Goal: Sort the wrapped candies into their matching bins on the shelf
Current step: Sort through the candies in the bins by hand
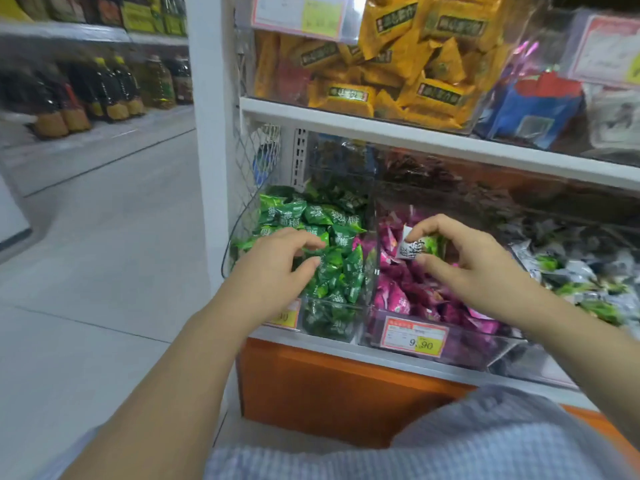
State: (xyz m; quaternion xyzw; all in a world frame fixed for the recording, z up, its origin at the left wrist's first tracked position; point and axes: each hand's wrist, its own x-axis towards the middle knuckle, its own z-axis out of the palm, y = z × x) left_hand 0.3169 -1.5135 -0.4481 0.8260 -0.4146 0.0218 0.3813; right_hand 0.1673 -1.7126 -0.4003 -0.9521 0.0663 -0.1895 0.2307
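Three clear bins stand side by side on the lower shelf. The left bin [337,329] holds green wrapped candies [343,268]. The middle bin [485,348] holds pink wrapped candies [401,299]. The right bin holds white-and-green wrapped candies [581,275]. My left hand [277,268] hovers over the green bin, thumb and fingers curled round a green candy [320,252]. My right hand [464,258] is above the pink bin and pinches a white-and-green candy [417,247] between thumb and fingers.
The upper shelf [415,135] carries a bin of yellow packets [408,64] and blue-and-red packs [540,102]. Price tags [412,336] hang on the bin fronts. An orange base panel [329,386] sits below. An aisle with oil bottles [114,88] runs left.
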